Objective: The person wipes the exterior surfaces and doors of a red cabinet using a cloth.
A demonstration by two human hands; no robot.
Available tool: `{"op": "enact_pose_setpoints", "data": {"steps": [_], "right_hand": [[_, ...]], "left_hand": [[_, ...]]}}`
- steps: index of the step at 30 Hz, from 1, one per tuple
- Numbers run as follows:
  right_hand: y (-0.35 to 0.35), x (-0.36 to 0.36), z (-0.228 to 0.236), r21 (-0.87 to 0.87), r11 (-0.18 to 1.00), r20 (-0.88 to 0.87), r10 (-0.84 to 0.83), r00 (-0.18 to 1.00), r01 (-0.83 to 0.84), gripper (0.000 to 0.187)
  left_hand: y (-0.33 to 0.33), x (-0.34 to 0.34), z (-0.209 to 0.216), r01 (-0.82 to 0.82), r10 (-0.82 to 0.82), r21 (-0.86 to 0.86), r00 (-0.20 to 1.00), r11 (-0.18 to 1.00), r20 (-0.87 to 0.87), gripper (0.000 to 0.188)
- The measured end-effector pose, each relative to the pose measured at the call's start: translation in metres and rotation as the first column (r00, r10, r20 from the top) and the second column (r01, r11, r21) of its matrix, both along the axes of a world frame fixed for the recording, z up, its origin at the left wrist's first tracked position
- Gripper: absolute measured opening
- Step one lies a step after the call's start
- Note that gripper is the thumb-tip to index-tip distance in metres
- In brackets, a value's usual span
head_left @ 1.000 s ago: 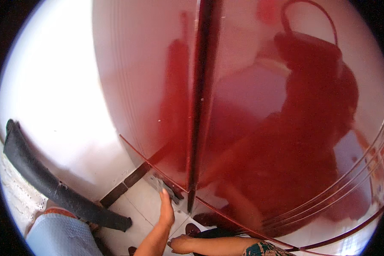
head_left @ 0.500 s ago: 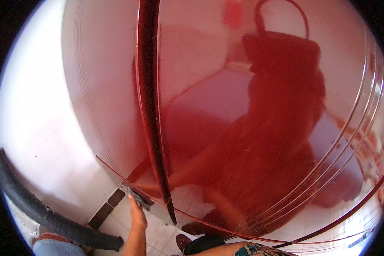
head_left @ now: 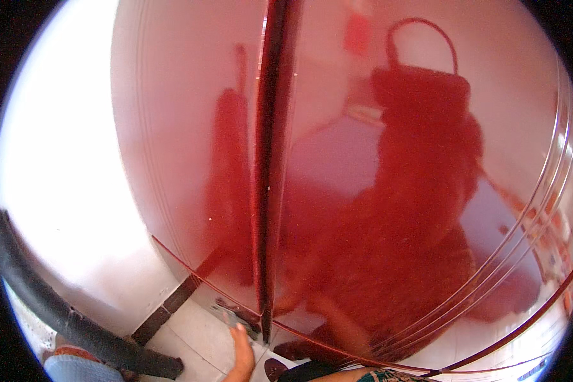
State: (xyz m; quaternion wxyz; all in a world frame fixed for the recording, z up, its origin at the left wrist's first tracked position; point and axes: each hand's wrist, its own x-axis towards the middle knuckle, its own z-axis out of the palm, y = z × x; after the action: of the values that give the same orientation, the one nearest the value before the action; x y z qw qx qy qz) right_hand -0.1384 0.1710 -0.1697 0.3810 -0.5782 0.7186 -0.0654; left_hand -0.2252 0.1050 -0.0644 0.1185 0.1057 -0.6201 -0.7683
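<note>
A large glossy dark-red surface (head_left: 363,254) fills most of the view, like two door panels split by a dark upright strip (head_left: 270,159). My reflection shows in it. Low down, by the foot of that strip, my left hand (head_left: 240,350) presses a grey cloth (head_left: 232,316) against the bottom border below the red panel. The fingers look closed about the cloth, though blur hides some detail. Along the lower edge lies my right forearm (head_left: 347,375) with a patterned green sleeve (head_left: 388,375); the right hand itself is out of sight.
At the left rise a white wall (head_left: 57,159) and its dark skirting (head_left: 165,312). A curved black bar (head_left: 76,318) crosses the lower left, above a pale blue rounded thing (head_left: 83,369). Pale floor tiles (head_left: 197,337) and a brown shoe (head_left: 274,368) show below.
My left hand and the cloth have shifted right and down, toward the foot of the dark strip. The view has swung slightly, so the red panels sit farther right.
</note>
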Motion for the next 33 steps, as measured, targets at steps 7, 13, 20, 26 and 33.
{"op": "enact_pose_setpoints", "data": {"steps": [7, 13, 20, 26, 33], "right_hand": [[-0.01, -0.003, -0.027, 0.132, 0.987, 0.085, -0.101, 0.991, 0.09, 0.029], [0.002, 0.002, 0.066, 0.06, 0.998, 0.023, 0.016, 1.0, -0.018, 0.038], [0.013, 0.005, 0.061, 0.01, 1.0, -0.007, -0.024, 1.0, 0.024, 0.041], [0.008, 0.016, 0.053, -0.057, 0.995, -0.071, 0.072, 0.995, -0.076, 0.037], [0.022, 0.001, 0.041, -0.047, 0.997, -0.121, 0.047, 0.992, -0.053, 0.032]], "left_hand": [[-0.003, -0.003, 0.058, -0.057, 0.027, -0.152, 0.981, 0.987, -0.194, 0.07], [-0.048, -0.044, 0.099, -0.265, 0.184, -0.202, 0.92, 0.943, -0.345, 0.067], [0.031, 0.018, 0.042, -0.071, -0.054, -0.381, 0.95, 0.922, -0.309, 0.07], [-0.004, -0.01, 0.034, -0.179, 0.039, -0.378, 0.936, 0.908, -0.35, 0.073], [-0.124, -0.121, 0.064, -0.41, 0.279, -0.284, 0.871, 0.867, -0.404, 0.073]]}}
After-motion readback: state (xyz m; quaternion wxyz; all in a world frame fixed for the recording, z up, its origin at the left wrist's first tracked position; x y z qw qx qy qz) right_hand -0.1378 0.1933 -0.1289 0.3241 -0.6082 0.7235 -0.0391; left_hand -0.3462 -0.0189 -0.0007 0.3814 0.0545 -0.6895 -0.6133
